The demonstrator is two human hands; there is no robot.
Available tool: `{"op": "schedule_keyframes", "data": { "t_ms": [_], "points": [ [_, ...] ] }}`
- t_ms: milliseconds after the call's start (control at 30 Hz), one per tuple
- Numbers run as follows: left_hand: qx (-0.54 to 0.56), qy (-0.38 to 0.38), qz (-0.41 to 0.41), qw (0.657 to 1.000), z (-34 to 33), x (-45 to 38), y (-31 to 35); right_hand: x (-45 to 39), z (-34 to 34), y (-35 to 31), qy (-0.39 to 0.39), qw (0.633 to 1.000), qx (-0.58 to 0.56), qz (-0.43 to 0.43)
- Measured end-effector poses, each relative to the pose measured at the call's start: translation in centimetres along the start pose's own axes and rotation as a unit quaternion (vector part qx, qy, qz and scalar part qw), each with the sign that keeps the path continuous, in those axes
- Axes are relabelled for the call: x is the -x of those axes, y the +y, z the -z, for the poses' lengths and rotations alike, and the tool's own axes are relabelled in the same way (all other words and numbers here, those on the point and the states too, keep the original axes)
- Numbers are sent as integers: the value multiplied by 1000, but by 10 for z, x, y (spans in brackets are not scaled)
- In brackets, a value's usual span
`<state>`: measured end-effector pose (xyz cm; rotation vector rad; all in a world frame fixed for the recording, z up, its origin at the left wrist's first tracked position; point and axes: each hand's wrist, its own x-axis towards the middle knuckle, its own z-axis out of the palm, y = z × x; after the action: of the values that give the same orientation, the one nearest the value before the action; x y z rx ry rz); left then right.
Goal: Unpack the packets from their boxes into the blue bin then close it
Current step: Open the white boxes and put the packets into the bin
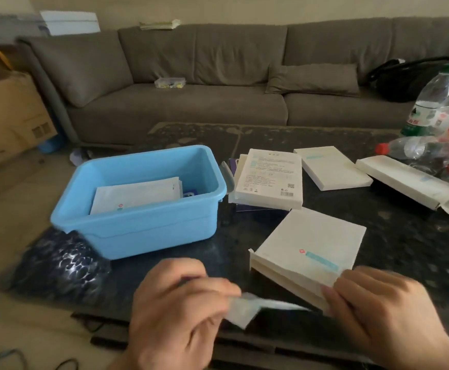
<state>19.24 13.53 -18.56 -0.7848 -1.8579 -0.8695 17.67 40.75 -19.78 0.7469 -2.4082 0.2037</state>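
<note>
Pulling a packet (247,307) from the white box (307,259), your left hand (180,311) pinches it, right hand (378,311) grips the box; packets already lie in the open blue bin (138,231), other boxes (271,177) wait.

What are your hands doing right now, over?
Left hand pinching packet. Right hand gripping white box. Blue bin open, packets inside. Path clear.

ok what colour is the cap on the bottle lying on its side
Red; the bottle cap shows clearly in the head view, at the table's right.
</note>
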Motion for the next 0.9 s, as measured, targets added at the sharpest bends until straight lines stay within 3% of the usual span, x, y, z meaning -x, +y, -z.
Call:
{"op": "schedule_keyframes", "data": {
  "t_ms": [67,133,233,267,333,400,433,600,667,767,900],
  "points": [
    [39,36,105,993,8,-11,-6,0,-4,-5,-26,999,13,45],
    [83,84,259,958,15,-25,-11,-1,-2,-9,-63,997,8,48],
    [179,133,415,882,27,-42,-21,-27,22,-31,-53,982,-145,-108],
    [191,143,442,865,31,-48,-23,-44,32,-41,-32,948,-266,-171],
    [210,165,484,834,36,-53,-28,-75,36,-59,-73,820,-498,-273],
    [221,179,527,801,39,-56,-30,-103,31,-77,-156,738,-588,-292],
    [223,179,549,786,40,-58,-31,-113,27,-84,-159,725,-603,-293],
    [235,141,639,719,59,-66,-44,-146,15,-93,-145,746,-559,-331],
    [294,122,664,677,72,-65,-51,-156,17,-95,-167,753,-549,-321],
    [375,162,676,614,88,-69,-60,-179,17,-96,-203,766,-533,-298],
    [300,325,625,643,108,-70,-80,-240,-4,-88,-188,752,-538,-330]
  ]
}}
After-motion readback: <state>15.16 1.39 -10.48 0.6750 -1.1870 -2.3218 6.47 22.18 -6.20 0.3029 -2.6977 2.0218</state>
